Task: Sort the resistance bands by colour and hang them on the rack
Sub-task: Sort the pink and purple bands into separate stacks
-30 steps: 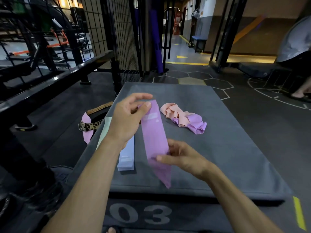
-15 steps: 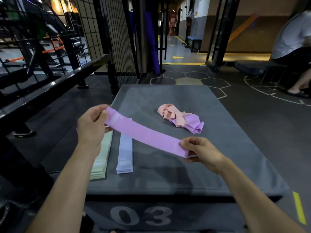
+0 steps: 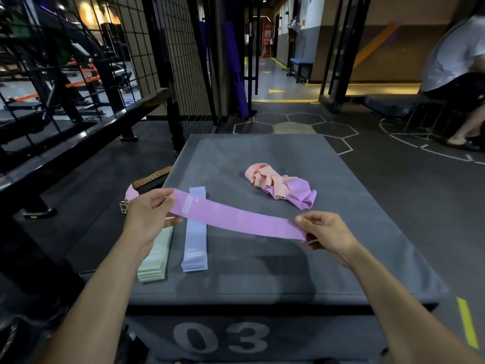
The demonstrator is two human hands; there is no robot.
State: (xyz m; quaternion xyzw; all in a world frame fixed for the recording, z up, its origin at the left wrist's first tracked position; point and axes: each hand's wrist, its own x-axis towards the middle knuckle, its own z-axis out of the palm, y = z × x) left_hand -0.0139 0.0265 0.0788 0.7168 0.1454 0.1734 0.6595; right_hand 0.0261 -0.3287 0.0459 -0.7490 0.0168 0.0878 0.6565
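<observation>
I am working over the table point(image 3: 328, 232), a grey padded box marked 03, and going from its big surface down to the small contact points. On it, at the left edge, I am keeping a flat green stack point(image 3: 154, 261), and just beside it a flat blue stack point(image 3: 195, 237); well apart, toward the far middle, a crumpled heap point(image 3: 282, 186) of peach and purple bands is waiting unsorted. The purple band point(image 3: 231, 218) is in the air above the table, stretched flat between my hands and crossing over the top of the blue stack without resting on it.

I judge the step in hand to be smoothing this band before laying it down as the start of a purple pile. To do it well I am thinking of keeping even tension, no twist, and setting it parallel to the two stacks on the bare surface to their right, not across the blue one.

My left hand point(image 3: 147, 214) is raised with the wrist bent, thumb on top, pinching the band's left end. My right hand point(image 3: 325, 232) is lower and nearer me, forearm angled in, pinching the right end between thumb and curled fingers. Both grips are closed on the band.
</observation>
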